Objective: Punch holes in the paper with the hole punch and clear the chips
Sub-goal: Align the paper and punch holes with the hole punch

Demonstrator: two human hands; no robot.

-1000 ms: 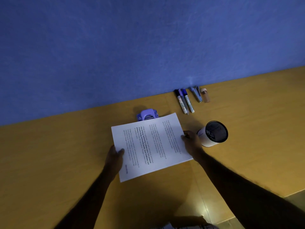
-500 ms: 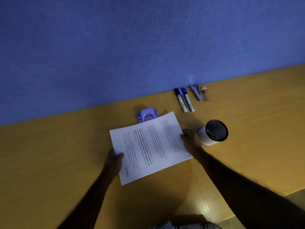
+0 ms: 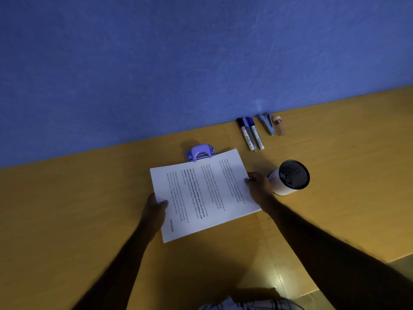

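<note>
Pinching the paper (image 3: 201,193) at its left edge with the left grip (image 3: 156,206), at its right edge with the right grip (image 3: 259,186). Held mid-frame, bench (image 3: 89,209) beneath, with far edge at the purple hole punch (image 3: 200,152); mesh cup (image 3: 290,177) at right.

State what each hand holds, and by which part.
Both hold the white printed paper sheet: the left hand pinches its left edge; the right hand pinches its right edge.
</note>
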